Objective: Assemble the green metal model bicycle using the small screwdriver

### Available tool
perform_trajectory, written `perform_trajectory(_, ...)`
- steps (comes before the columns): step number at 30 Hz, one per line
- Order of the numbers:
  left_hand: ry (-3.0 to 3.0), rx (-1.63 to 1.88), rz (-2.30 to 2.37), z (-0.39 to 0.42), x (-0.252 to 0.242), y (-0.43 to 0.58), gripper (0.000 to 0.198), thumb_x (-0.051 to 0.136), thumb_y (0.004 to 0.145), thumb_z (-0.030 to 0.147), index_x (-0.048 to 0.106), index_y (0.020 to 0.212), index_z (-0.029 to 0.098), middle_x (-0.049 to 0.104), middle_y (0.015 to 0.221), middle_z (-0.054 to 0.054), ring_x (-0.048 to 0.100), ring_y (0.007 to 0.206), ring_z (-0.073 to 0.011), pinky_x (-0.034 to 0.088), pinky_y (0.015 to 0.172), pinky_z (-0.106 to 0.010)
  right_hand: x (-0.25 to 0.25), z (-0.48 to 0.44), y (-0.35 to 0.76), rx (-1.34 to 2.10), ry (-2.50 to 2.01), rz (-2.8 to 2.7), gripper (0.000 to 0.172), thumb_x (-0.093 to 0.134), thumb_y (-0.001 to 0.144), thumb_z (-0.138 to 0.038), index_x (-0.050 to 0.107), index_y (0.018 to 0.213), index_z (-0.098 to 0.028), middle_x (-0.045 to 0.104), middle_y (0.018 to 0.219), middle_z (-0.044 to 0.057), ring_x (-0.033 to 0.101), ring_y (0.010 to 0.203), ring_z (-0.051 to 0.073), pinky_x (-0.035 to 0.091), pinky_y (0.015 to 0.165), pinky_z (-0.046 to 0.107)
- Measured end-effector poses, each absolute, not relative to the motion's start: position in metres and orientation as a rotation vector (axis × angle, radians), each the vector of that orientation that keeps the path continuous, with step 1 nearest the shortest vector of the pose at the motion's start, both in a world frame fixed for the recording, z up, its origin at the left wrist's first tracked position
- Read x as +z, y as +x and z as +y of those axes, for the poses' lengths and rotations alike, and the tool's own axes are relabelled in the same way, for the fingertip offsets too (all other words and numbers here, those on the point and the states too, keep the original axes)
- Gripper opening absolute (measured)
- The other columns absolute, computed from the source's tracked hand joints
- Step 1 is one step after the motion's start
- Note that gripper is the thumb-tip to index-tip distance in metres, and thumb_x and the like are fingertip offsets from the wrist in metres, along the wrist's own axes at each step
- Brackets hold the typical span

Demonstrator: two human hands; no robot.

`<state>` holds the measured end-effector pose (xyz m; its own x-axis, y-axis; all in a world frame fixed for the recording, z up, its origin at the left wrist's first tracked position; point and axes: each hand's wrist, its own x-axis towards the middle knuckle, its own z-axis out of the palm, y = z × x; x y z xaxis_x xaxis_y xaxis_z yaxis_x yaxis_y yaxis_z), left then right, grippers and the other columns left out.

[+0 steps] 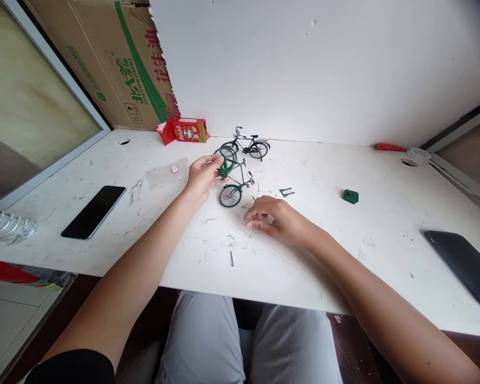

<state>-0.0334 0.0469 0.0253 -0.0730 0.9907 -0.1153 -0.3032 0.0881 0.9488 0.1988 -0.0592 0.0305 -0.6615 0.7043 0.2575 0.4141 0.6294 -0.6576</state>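
My left hand point(206, 173) is closed on a small green model bicycle point(231, 195), gripping it near its rear wheel. The bicycle is tilted, its front wheel toward me and its handlebar to the right. Low over the table, my right hand point(270, 216) has its fingers curled, with a small gap between thumb and fingertips; I see nothing held there. Thin wire-like parts point(248, 204) lie just beyond its fingertips. A forked green piece point(287, 192) rests a little farther back. Behind the green bicycle stands a finished-looking black model bicycle point(248, 145).
Left of my hands are a clear plastic bag point(166, 175), a phone point(94, 212) and a red box point(190, 130). On the right lie a green block point(351, 196), a black case point(462, 266) and a red tool point(389, 146). A short thin rod point(231, 259) lies near the front.
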Motion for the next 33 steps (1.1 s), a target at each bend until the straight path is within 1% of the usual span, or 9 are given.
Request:
perform_trajectory(4, 0.842, 1.331, 1.11, 0.047, 0.028, -0.034, 0.035, 0.091, 0.083, 0.03, 0.068, 0.106, 0.018, 0.076, 0.107, -0.007, 0.08, 0.087, -0.0211, 0.066, 0.084, -0.039, 0.028, -0.078, 0.175, 0.945, -0.62, -2.439, 0.024, 0.086, 0.092, -0.031, 0.083, 0.115, -0.022, 0.074, 0.104, 0.008, 0.067, 0.099, 0.02, 0.056, 0.087, 0.034)
perform_trajectory(7, 0.845, 1.329, 1.102, 0.046, 0.029, -0.033, 0.032, 0.09, 0.084, 0.028, 0.068, 0.105, 0.018, 0.075, 0.105, -0.007, 0.079, 0.085, -0.0213, 0.066, 0.085, -0.04, 0.022, -0.091, 0.159, 0.876, -0.518, -2.509, 0.011, 0.078, 0.098, -0.02, 0.084, 0.108, -0.021, 0.073, 0.102, 0.007, 0.066, 0.095, 0.019, 0.055, 0.083, 0.032)
perform_trajectory(8, 0.849, 1.332, 1.096, 0.045, 0.029, -0.033, 0.03, 0.089, 0.085, 0.028, 0.069, 0.105, 0.018, 0.075, 0.103, -0.006, 0.079, 0.085, -0.0214, 0.066, 0.085, -0.04, 0.021, -0.094, 0.155, 0.822, -0.497, -2.545, 0.012, 0.073, 0.101, -0.016, 0.083, 0.104, -0.021, 0.073, 0.101, 0.007, 0.065, 0.094, 0.018, 0.054, 0.083, 0.031)
perform_trajectory(11, 0.858, 1.338, 1.085, 0.044, 0.029, -0.031, 0.027, 0.087, 0.087, 0.026, 0.07, 0.105, 0.018, 0.075, 0.099, -0.005, 0.078, 0.086, -0.0212, 0.066, 0.084, -0.039, 0.016, -0.101, 0.146, 0.562, -0.484, -2.665, 0.022, 0.059, 0.107, -0.01, 0.079, 0.099, -0.018, 0.072, 0.1, 0.007, 0.062, 0.096, 0.019, 0.051, 0.082, 0.032)
perform_trajectory(15, 0.874, 1.331, 1.088, 0.041, 0.027, -0.028, 0.024, 0.087, 0.086, 0.026, 0.071, 0.102, 0.017, 0.072, 0.094, -0.004, 0.075, 0.077, -0.018, 0.066, 0.081, -0.041, 0.013, -0.113, 0.135, -0.02, -0.53, -2.814, 0.025, 0.047, 0.11, -0.009, 0.07, 0.103, -0.014, 0.07, 0.101, 0.009, 0.058, 0.095, 0.023, 0.046, 0.076, 0.037)
perform_trajectory(18, 0.89, 1.33, 1.075, 0.04, 0.025, -0.025, 0.021, 0.086, 0.087, 0.025, 0.072, 0.1, 0.017, 0.07, 0.093, -0.003, 0.072, 0.072, -0.016, 0.066, 0.079, -0.041, 0.015, -0.119, 0.129, -0.245, -0.525, -2.867, 0.026, 0.044, 0.11, -0.008, 0.067, 0.101, -0.014, 0.068, 0.101, 0.009, 0.056, 0.09, 0.023, 0.043, 0.074, 0.037)
perform_trajectory(22, 0.913, 1.318, 1.064, 0.038, 0.023, -0.022, 0.025, 0.089, 0.085, 0.028, 0.073, 0.101, 0.018, 0.071, 0.097, -0.003, 0.073, 0.076, -0.0164, 0.066, 0.08, -0.04, 0.021, -0.118, 0.13, -0.292, -0.562, -2.884, 0.023, 0.047, 0.109, -0.006, 0.064, 0.098, -0.016, 0.067, 0.098, 0.008, 0.055, 0.088, 0.022, 0.042, 0.075, 0.037)
perform_trajectory(27, 0.924, 1.309, 1.072, 0.037, 0.022, -0.022, 0.026, 0.089, 0.085, 0.029, 0.073, 0.102, 0.018, 0.072, 0.097, -0.004, 0.072, 0.077, -0.0165, 0.066, 0.078, -0.037, 0.02, -0.115, 0.138, -0.356, -0.427, -2.825, 0.019, 0.051, 0.109, -0.009, 0.067, 0.1, -0.016, 0.065, 0.09, 0.006, 0.056, 0.085, 0.021, 0.037, 0.07, 0.037)
perform_trajectory(33, 0.946, 1.297, 1.062, 0.036, 0.021, -0.02, 0.022, 0.088, 0.085, 0.028, 0.074, 0.1, 0.018, 0.072, 0.097, -0.004, 0.069, 0.075, -0.0151, 0.066, 0.076, -0.036, 0.02, -0.12, 0.134, -0.359, -0.374, -2.847, 0.027, 0.052, 0.109, -0.008, 0.064, 0.087, -0.017, 0.066, 0.091, 0.006, 0.055, 0.087, 0.02, 0.035, 0.067, 0.037)
